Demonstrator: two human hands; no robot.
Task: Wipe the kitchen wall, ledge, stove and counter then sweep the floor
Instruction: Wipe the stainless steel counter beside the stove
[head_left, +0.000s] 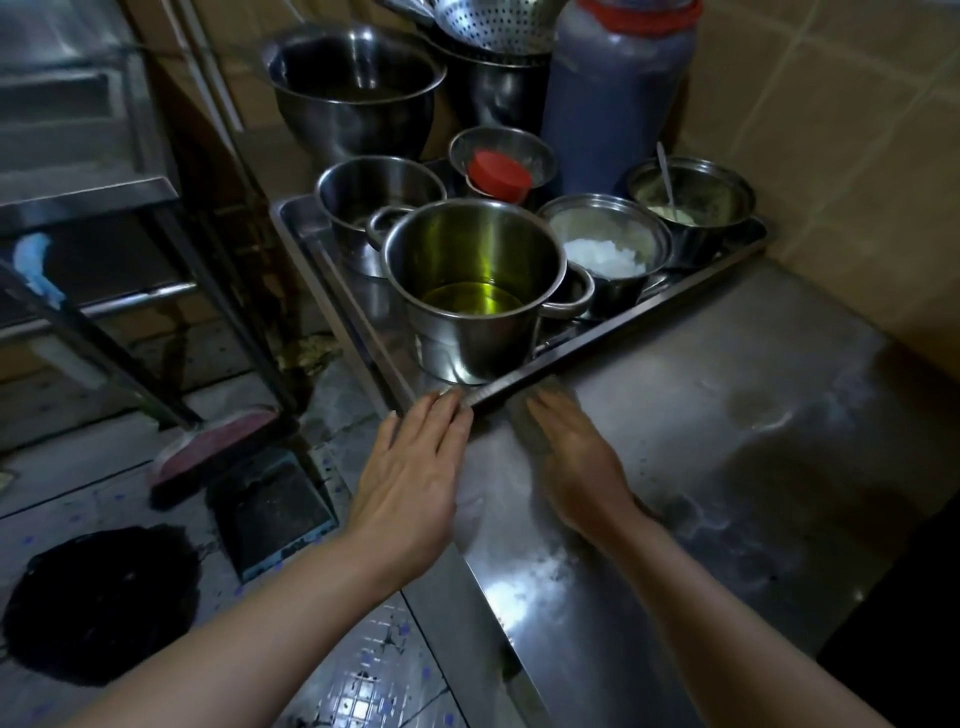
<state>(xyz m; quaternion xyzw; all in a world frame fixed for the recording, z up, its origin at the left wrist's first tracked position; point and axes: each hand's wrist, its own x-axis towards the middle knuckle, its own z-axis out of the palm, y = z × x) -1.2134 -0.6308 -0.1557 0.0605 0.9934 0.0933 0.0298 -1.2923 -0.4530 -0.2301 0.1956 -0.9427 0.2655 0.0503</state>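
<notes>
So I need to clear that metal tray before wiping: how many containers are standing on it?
5: the oil pot nearest, an empty pot behind it, a bowl of white stuff, a spoon bowl far right, and a small bowl holding a red lid. Others may be hidden.

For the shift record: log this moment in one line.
hands: left, right flat | touching: tray front rim | on: counter

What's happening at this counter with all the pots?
A person stands at a steel counter with both hands flat against the near edge of a metal tray. The left hand is at the tray's corner and the right hand lies beside it, fingers straight, as if to push or slide the tray. The tray holds a pot of oil, a bowl of white grains and other steel bowls. No cloth is in either hand. A broom and dustpan sit on the floor.
</notes>
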